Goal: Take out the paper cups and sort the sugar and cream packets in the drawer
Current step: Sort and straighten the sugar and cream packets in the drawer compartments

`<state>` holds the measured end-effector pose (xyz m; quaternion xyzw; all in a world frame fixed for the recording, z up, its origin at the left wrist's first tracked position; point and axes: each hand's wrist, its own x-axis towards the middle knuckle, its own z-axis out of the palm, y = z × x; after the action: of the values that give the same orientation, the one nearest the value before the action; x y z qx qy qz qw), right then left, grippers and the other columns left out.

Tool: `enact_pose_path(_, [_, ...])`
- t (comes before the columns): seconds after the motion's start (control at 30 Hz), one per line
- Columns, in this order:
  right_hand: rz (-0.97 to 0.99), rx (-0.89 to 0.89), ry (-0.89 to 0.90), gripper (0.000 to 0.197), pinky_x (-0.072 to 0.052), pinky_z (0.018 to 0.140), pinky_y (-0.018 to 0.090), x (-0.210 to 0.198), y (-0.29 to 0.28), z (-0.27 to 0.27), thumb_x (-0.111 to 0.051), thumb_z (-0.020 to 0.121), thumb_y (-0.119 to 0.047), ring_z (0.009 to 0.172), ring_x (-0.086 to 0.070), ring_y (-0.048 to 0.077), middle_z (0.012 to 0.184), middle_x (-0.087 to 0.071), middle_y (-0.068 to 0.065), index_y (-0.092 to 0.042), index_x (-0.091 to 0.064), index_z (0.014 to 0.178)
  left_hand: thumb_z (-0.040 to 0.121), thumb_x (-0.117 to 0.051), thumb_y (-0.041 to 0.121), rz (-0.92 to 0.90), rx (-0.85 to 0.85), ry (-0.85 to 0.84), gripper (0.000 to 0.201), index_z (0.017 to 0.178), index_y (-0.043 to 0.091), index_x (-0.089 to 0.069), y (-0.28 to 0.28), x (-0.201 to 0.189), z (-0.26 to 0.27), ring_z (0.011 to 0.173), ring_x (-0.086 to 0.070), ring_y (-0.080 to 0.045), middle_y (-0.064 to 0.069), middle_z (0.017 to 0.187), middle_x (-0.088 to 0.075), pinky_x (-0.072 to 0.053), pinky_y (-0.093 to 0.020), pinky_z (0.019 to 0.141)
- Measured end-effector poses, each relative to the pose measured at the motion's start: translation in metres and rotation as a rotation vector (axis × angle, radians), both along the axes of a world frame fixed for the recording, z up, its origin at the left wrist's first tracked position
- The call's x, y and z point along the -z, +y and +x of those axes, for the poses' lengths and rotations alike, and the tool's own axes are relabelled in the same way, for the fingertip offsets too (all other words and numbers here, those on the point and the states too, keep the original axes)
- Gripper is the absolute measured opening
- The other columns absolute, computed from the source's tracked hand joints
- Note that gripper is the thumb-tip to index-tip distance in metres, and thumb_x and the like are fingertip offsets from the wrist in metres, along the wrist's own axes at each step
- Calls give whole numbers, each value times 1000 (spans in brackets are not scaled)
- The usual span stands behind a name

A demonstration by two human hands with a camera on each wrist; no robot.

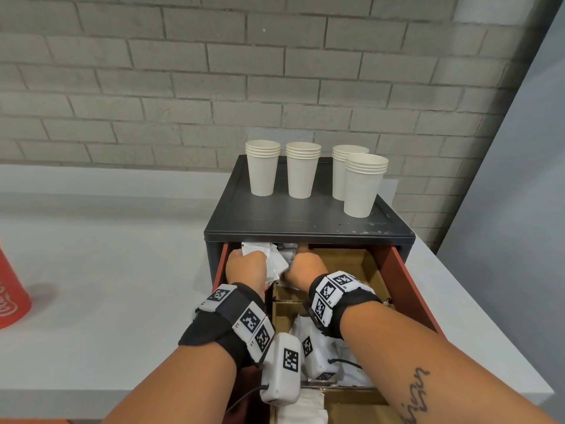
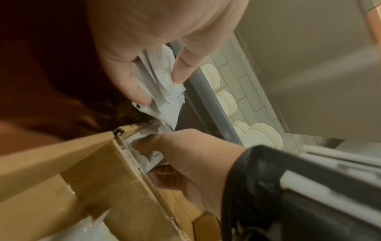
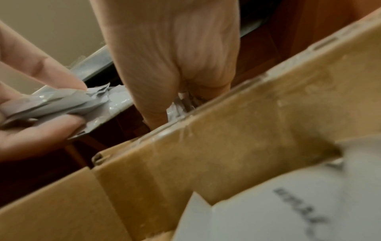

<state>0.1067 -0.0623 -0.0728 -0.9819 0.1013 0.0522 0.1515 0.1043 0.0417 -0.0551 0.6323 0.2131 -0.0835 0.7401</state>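
Left hand [image 1: 245, 268] clutching a bundle of white packets [image 2: 163, 91] in red drawer's [image 1: 400, 272] rear-left corner; right hand [image 1: 305, 269] pinching packets beside cardboard divider [image 3: 226, 138]; four paper-cup stacks [image 1: 302, 169] atop cabinet.

We reach both forearms into the open drawer [image 1: 400, 270], wrists strapped with tagged bands. Our left hand [image 1: 246, 267] sits at its back left corner, fingers curled round a bunch of packets [image 2: 163, 91]. Our right hand [image 1: 305, 269], just beside it, pinches more packets down low.
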Motion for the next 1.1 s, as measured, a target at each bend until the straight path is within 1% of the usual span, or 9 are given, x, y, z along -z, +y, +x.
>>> enact_pose_path(0.1, [43,55,-15,38,-53,83,32,2,1,0,-57,90,-27,99,-63,26,95,-60,10,-1,-52,118,90,-54,0,-10,-2,-3,37,126,11,-48,0,2,1,114,-55,-34,-15,126,-55,-49,-46,96])
enact_pose_path(0.27, [89,100,22,53,-52,86,33,-1,-2,-4,-65,83,-17,105,-60,29,116,-59,16,-1,-41,128,90,-51,-1,-34,-4,-8,36,124,11,-50,-1,3,1,112,-57,-36,-16,124,-56,-50,-48,94])
enact_pose_path(0.37, [126,109,34,66,-51,87,33,-3,-6,-7,-70,80,-12,109,-59,30,120,-59,16,-2,-33,135,90,-51,-1,-8,-13,3,35,124,10,-51,0,0,1,113,-55,-36,-18,126,-56,-48,-48,96])
enact_pose_path(0.47, [122,122,73,54,-52,89,34,-8,-10,-8,-74,79,-16,109,-60,30,119,-60,14,0,-49,124,91,-50,-1,-17,-9,-10,33,123,9,-51,0,-1,-1,113,-55,-36,-18,125,-56,-48,-48,96])
enact_pose_path(0.6, [107,161,122,52,-50,93,34,-12,-15,-9,-74,79,-23,113,-57,29,123,-59,14,-1,-53,122,92,-49,-1,1,24,-19,34,124,6,-50,1,-3,-4,115,-54,-36,-18,127,-55,-48,-44,97])
enact_pose_path(0.7, [146,164,102,50,-49,90,33,-11,-17,-10,-75,78,-22,112,-58,28,121,-60,14,-1,-55,119,90,-49,2,60,85,-66,41,131,0,-46,3,-7,-11,118,-53,-38,-21,132,-51,-48,-39,82])
enact_pose_path(0.87, [242,145,31,37,-49,84,30,-20,-22,-18,-69,83,-20,90,-55,21,94,-58,9,0,-60,113,90,-50,3,78,143,-71,43,132,0,-44,4,-11,-17,120,-51,-37,-22,134,-49,-47,-39,75])
enact_pose_path(1.0, [346,175,17,31,-48,88,32,-37,-31,-33,-54,90,-11,106,-58,29,117,-60,17,3,-58,117,88,-53,5,50,210,-52,44,131,1,-45,1,-9,-18,121,-51,-36,-20,135,-49,-49,-37,73])
enact_pose_path(1.1, [490,189,1,30,-49,85,32,-43,-38,-43,-44,94,-7,111,-57,30,120,-60,18,1,-58,119,86,-56,6,30,260,-43,43,128,2,-48,-2,-7,-19,120,-52,-36,-20,133,-50,-51,-39,75])
